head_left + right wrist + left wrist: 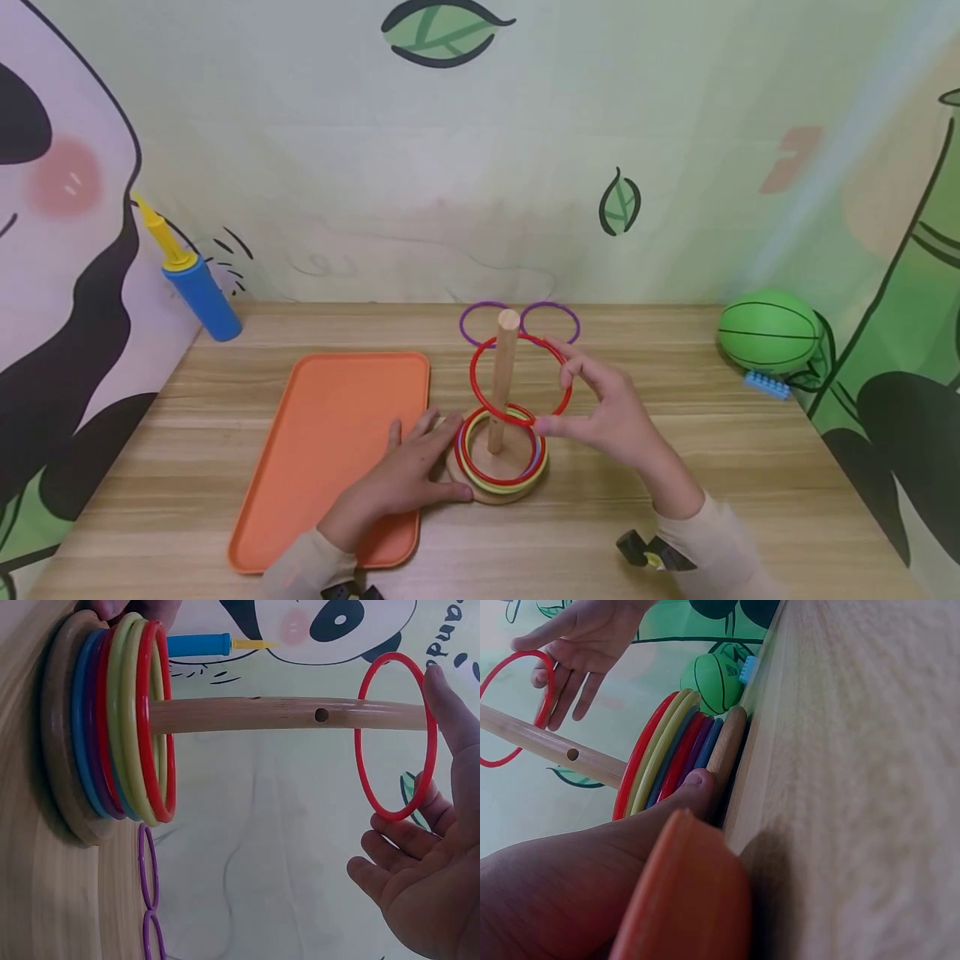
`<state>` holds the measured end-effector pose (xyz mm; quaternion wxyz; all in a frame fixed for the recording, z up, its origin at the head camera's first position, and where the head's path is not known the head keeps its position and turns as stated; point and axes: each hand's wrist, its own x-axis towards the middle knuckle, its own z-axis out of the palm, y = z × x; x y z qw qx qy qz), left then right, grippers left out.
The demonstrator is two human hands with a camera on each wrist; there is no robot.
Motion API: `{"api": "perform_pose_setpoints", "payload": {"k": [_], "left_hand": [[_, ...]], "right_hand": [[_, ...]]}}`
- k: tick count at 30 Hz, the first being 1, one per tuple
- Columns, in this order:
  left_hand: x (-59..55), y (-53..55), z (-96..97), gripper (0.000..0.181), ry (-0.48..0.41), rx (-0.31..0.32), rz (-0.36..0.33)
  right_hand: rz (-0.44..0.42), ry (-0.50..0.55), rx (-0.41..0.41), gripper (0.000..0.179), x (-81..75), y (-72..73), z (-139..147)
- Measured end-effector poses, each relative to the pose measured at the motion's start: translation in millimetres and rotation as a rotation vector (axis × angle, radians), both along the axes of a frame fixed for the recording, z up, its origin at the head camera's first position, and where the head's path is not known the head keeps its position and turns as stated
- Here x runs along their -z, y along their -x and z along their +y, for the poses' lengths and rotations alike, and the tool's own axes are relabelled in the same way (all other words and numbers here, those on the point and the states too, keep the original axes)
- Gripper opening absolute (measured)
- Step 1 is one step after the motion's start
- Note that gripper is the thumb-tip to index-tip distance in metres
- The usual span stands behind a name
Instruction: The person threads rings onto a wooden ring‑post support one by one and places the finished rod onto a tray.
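A wooden peg stand has a round base (491,498) and an upright post (505,367) with a hole in its side. My left hand (401,475) holds the base at its left, thumb in front and fingers behind. Around the post near its top is a thin red ring (474,379), which my right hand (615,408) pinches by its right side between thumb and fingers. Below, several rings in red, yellow, blue and purple lie stacked on the base; a red ring (142,712) tops the stack in the right wrist view.
Two purple rings (579,323) lie side by side behind the stand. An orange tray (337,433) rests to the left, partly under the left forearm. A blue and yellow pump (202,296) leans at the back left. At the back right are a green ball (768,333) and a blue toy block (767,384).
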<state>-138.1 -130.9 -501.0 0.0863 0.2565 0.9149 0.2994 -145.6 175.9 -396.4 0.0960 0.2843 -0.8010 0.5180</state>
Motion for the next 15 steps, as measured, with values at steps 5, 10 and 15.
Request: {"api": "perform_pose_setpoints", "payload": {"k": [5,10,15], "left_hand": [[0.9,-0.4,-0.9,0.106,-0.007,0.003,0.006],[1.5,-0.5,-1.5,0.106,-0.018,0.003,0.002],[0.6,0.2,-1.6,0.106,-0.016,0.003,-0.006]], "right_hand": [[-0.005,-0.017,0.014,0.051,3.5,-1.3,-0.2],[0.024,-0.026,0.01,0.053,6.7,0.8,0.2],[0.019,-0.029,0.01,0.053,7.8,0.9,0.3]]}}
